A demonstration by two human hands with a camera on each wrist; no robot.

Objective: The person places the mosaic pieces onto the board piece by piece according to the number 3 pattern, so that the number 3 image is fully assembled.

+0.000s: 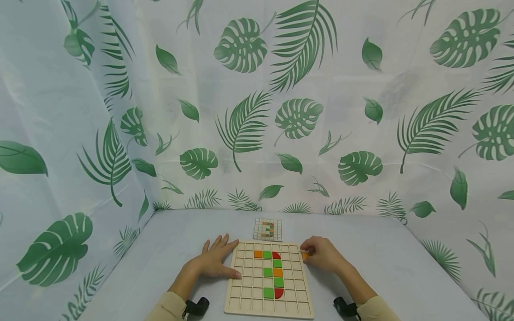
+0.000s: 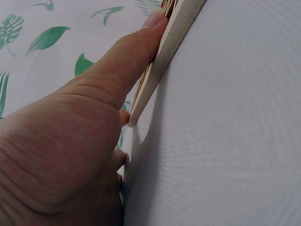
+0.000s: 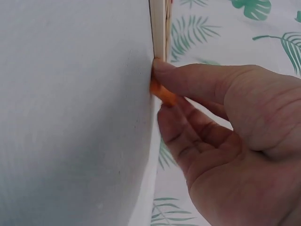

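Observation:
A wooden grid board (image 1: 249, 305) lies on the table with orange, green and red tiles set in some of its squares. My left hand (image 1: 214, 261) is spread at the board's left side, its thumb (image 2: 136, 52) resting on the edge and a fingertip at the top left corner. At the right edge, my right hand (image 1: 324, 255) pinches an orange tile (image 3: 163, 93) between thumb and fingers, close to the table and right beside the board. Part of that tile is hidden by the fingers.
A small pattern card (image 1: 267, 229), printed with a grid and coloured shapes, lies just beyond the board. Leaf-printed white cloth (image 1: 257, 147) hangs behind the table and along its sides. Black wrist cameras (image 1: 196, 307) sit at both sleeves.

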